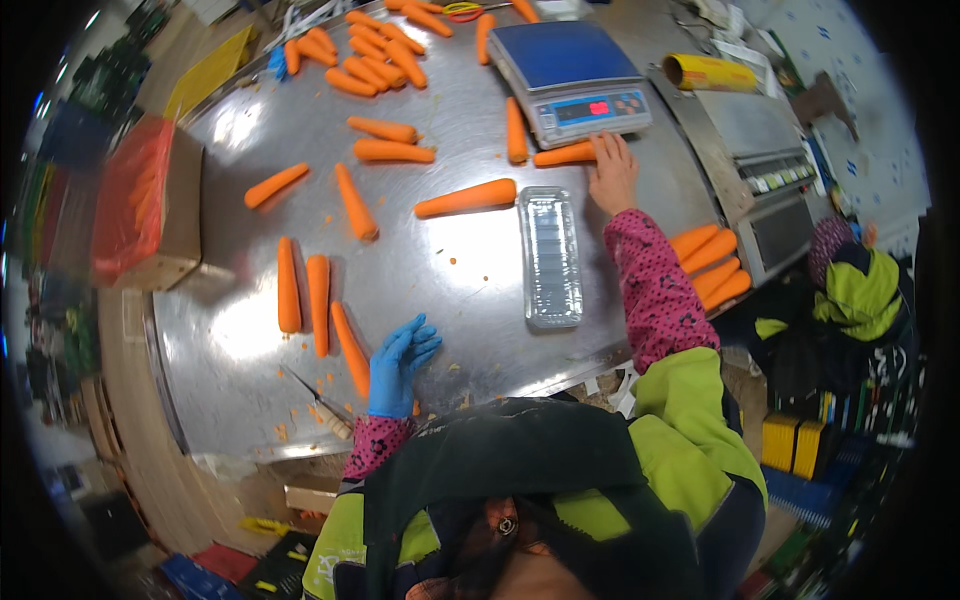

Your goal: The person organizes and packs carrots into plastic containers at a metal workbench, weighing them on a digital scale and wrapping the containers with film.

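My bare right hand (612, 172) has its fingers over the thick end of a carrot (563, 154) lying just in front of the digital scale (580, 80). That scale has a blue top and a lit red display. Near the table's front edge, my left hand (402, 362), in a blue glove, is held with its fingers extended and nothing in them. Just left of it lies a carrot (350, 350). Between my hands a clear plastic tray (551, 257) rests on the metal table (470, 340). A single large carrot (465, 198) points toward the tray's far left corner.
Several carrots (385, 55) are heaped at the far side, others spread across the left. A knife (322, 405) with a light handle lies front left. A red-lined box (150, 205) stands at the left edge. More carrots (712, 265) sit right, by a wrapping machine (750, 140).
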Demonstrator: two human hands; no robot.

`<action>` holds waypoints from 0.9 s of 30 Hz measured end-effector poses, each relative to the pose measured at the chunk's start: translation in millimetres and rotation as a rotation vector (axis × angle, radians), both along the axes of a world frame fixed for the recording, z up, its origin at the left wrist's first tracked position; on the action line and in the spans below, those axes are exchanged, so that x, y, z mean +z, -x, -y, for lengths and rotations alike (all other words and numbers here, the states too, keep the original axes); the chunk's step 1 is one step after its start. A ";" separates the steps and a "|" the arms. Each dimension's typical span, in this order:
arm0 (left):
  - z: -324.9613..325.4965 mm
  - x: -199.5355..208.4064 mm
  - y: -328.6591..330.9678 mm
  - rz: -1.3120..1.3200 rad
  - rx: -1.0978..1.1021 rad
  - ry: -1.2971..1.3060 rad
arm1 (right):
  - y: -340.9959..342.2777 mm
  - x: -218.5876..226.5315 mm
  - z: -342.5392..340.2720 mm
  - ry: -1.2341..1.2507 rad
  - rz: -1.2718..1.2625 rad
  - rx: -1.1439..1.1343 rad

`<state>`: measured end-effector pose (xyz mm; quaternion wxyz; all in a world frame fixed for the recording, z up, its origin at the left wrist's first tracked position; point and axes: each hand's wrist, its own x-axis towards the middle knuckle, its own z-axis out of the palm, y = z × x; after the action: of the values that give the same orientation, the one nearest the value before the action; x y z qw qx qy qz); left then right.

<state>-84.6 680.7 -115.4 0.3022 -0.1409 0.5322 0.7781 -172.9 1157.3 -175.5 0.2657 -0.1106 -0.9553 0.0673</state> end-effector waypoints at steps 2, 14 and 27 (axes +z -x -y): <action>0.0 4.8 -2.6 -0.012 0.030 0.011 | 11.3 -15.2 -9.1 -0.099 0.091 0.004; 9.8 -2.9 -10.7 -0.059 0.219 0.106 | 1.6 13.3 -26.6 0.156 0.340 0.166; -5.8 9.4 0.3 -0.067 -0.054 -0.006 | 57.4 54.5 181.4 -0.348 0.492 0.541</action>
<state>-84.8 686.4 -106.0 0.3054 -0.0993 0.5436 0.7755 -230.2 975.9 -121.0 0.0168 0.1785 -0.9822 -0.0563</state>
